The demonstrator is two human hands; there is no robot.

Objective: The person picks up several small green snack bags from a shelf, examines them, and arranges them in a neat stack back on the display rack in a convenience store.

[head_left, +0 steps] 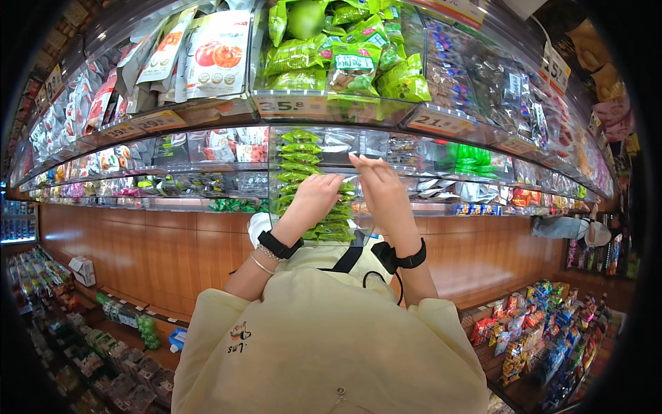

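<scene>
A clear plastic bin (274,207) stands upright before my chest, with a stack of small green snack packets (300,159) along its left side. My left hand (321,195) lies over the packets, its fingers bent towards the middle; whether it grips one is hidden. Further right, my right hand (380,186) is raised with its fingers extended and close together, near the bin's right part. No held item shows in it. Above both hands, a shelf bin holds larger-looking green packets (354,67).
Stepped shelves with clear bins and price tags (292,105) curve across the front. White pouches (214,57) stand at upper left. Below run wooden panels (170,253). Racks of bagged snacks (517,336) stand at lower right, packaged goods (108,357) at lower left. A person (569,228) is partly visible at far right.
</scene>
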